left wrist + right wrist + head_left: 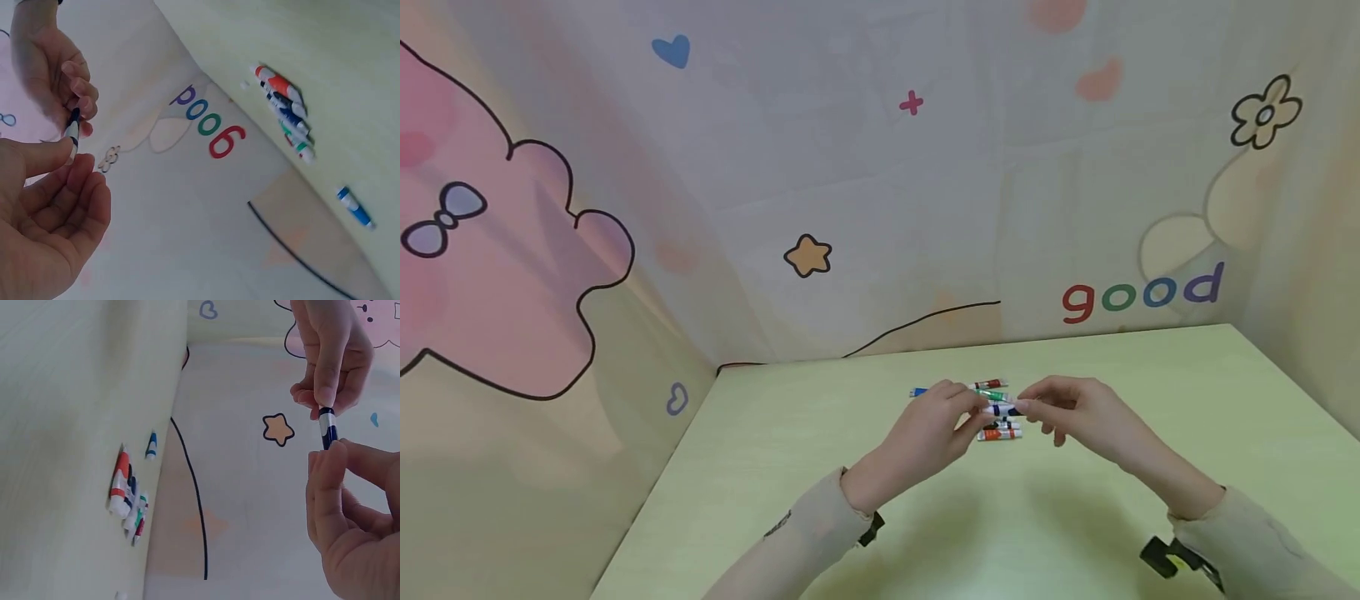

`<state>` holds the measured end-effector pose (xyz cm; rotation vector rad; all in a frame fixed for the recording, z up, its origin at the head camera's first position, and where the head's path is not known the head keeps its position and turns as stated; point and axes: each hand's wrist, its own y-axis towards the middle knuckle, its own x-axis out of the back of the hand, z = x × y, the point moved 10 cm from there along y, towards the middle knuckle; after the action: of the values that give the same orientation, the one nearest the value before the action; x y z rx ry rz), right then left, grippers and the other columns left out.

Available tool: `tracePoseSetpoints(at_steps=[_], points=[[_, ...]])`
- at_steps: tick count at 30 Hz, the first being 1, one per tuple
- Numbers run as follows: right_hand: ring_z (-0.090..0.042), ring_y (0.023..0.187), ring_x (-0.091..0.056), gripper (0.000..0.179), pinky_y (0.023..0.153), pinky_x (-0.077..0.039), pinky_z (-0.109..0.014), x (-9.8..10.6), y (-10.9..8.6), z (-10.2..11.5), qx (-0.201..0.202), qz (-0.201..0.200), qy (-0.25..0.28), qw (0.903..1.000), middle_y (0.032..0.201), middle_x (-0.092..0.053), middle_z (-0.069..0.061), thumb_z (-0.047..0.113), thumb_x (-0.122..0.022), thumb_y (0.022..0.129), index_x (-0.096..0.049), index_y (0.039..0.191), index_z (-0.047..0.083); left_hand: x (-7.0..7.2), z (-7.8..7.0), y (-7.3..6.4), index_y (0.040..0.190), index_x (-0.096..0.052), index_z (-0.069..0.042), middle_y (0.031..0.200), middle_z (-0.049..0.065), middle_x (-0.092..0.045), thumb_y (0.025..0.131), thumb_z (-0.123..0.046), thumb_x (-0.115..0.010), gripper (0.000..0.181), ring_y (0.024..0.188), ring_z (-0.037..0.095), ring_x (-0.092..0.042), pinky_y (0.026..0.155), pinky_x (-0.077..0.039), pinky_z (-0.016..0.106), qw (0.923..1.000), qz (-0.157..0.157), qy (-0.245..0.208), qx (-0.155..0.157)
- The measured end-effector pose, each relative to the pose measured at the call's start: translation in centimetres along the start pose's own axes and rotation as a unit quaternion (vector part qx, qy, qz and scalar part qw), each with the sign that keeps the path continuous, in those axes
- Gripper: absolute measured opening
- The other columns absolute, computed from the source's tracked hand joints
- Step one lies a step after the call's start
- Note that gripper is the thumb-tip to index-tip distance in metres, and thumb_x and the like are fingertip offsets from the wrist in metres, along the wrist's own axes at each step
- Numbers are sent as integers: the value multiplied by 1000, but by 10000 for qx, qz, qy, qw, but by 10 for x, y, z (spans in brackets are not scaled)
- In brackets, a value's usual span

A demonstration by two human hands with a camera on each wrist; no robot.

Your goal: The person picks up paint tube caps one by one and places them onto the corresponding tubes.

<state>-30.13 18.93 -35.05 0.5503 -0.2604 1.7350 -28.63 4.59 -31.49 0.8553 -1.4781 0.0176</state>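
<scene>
A small paint tube, white with a dark navy band, is held above the table between both hands. My left hand pinches its white end between thumb and fingers. The dark navy end is pinched by the thumb and fingertips of my right hand; in the right wrist view the tube spans the short gap between the hands. Below lie an orange-red tube, a green tube, a red tube and dark-banded ones partly hidden by the others. A blue tube lies apart from this group.
A small white piece lies on the pale green table near the tubes. Behind the table hangs a printed cloth with a star and the word "good"; it also covers the sides.
</scene>
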Motion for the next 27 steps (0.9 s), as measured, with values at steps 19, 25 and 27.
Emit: tracePoseSetpoints(at_steps=[19,25,27], points=[[-18,73,-64,19,71,-59,-34,-31,34,-90,-983,345,-305,9941,88,-68,-8,8,-66,95,-70,106,-7,-120,78,-8,94,-77,-4,77,-5,-68,93,-13,-74,9,64,7,-51,59,-44,19,9413,1918,-1593,2275],[-16,69,-61,15,65,-57,-33,-39,41,-100,-1065,388,-466,9925,81,-67,-6,5,-66,93,-70,100,-7,-135,86,-7,93,-77,-3,76,-3,-67,91,-11,-76,8,64,8,-50,60,-43,18,9392,2159,-1291,2335],[-16,68,-61,14,64,-57,-33,-40,42,-104,-1186,397,-547,9906,79,-66,-6,5,-66,93,-70,99,-7,-138,87,-6,92,-77,-3,76,-3,-66,91,-11,-76,9,64,7,-50,61,-43,18,9410,2203,-1164,2290]])
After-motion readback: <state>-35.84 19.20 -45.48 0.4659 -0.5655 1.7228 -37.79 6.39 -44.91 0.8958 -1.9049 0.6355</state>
